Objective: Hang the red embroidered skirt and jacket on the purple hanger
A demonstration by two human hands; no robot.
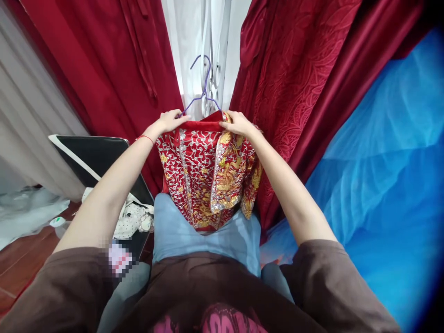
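Observation:
A red jacket (199, 171) with dense gold and silver embroidery hangs in front of my lap, its lower edge between my knees. Its plain red upper edge stretches between both hands. At the left end, my left hand (172, 121) is closed on the jacket and the shoulder of a purple hanger (205, 88). My right hand (237, 124) grips the other end, thumb in front, and hides that hanger arm's tip. The hanger's hook points up, close to white straps behind; I cannot tell whether it rests on anything.
Dark red garments (138, 69) hang on the left, and a patterned red one (294, 92) on the right. Blue tulle (388, 162) spreads at far right. On my left stand a black chair (97, 155), a spotted white cloth (130, 219) and a plastic bottle (59, 225).

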